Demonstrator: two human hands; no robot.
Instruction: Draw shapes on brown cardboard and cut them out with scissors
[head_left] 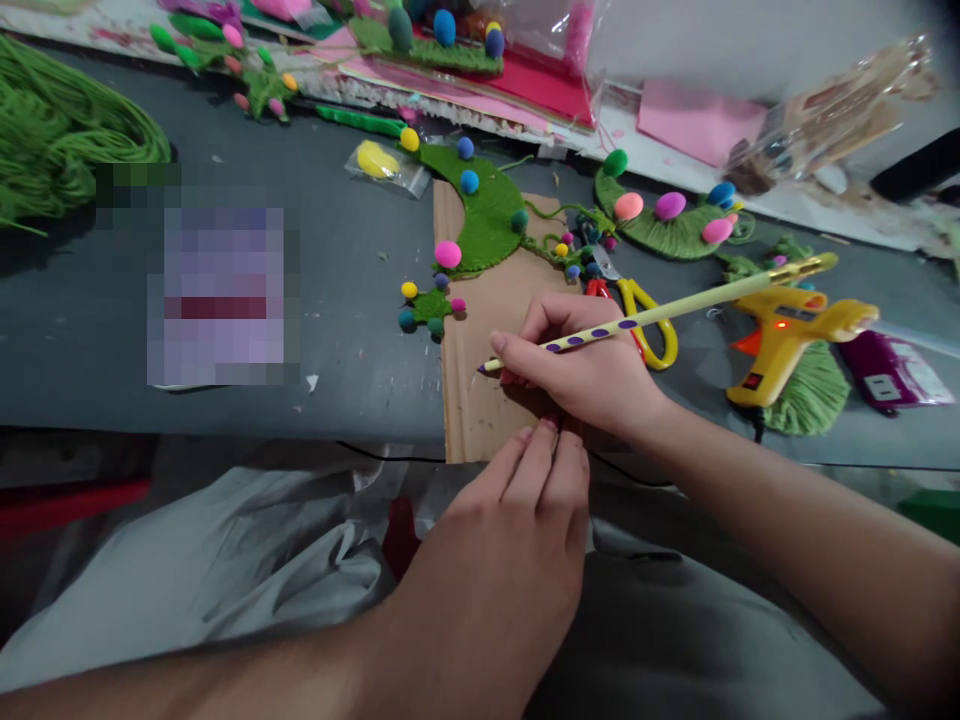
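My right hand (592, 370) is closed around a pale yellow pencil (660, 305) with purple dots. Its dark tip is at the surface of a brown cardboard piece (472, 400). My left hand (517, 510) lies at the cardboard's front edge, fingers together on it and thumb hidden. A green crescent (491, 225) with coloured pompoms rests on the far part of the cardboard. Beside the cardboard's left edge is a small green star (430, 308) with pompoms. Scissors (652, 325) with red and yellow handles lie just beyond my right hand, partly covered by the pencil.
To the right lie a yellow glue gun (780, 335) with a lit red light, and a purple packet (896, 370). A yarn-wrapped crescent (675, 220) lies behind. Green yarn (67, 130) is heaped at far left, near a blurred-out object (217, 260). A small bag (386, 165) holds something yellow.
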